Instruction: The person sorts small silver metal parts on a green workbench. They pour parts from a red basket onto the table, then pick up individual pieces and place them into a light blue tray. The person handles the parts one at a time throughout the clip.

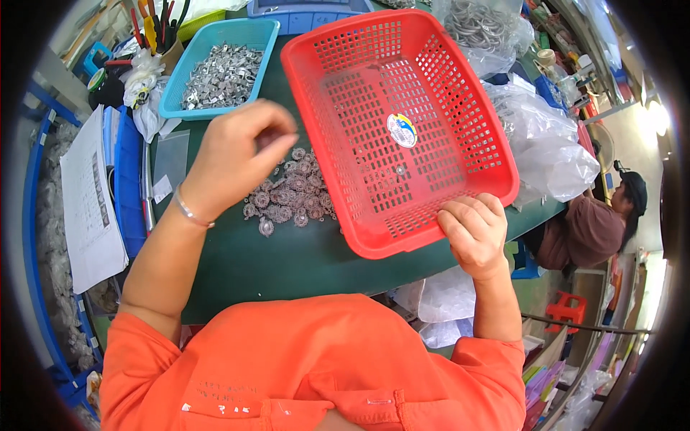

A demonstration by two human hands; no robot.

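Note:
My right hand (474, 233) grips the near right rim of a red plastic basket (359, 237) with slotted walls. The basket tilts up, its inside facing me, and a round sticker (402, 131) marks its bottom. One small ring-like piece (400, 171) shows in the basket. My left hand (248, 154) is above the table, left of the basket, with its fingers curled and smeared by motion; whether it holds anything is not visible. Below it lies a pile of small round metal pieces with toothed edges (291, 194), partly covered by the basket.
A light blue tray of small metal clips (223, 75) stands at the back left, near a holder of pliers (162, 32). Clear plastic bags (546, 151) lie on the right. Papers (93, 201) stand at the left edge of the green table (244, 269). Another person (593, 223) sits at right.

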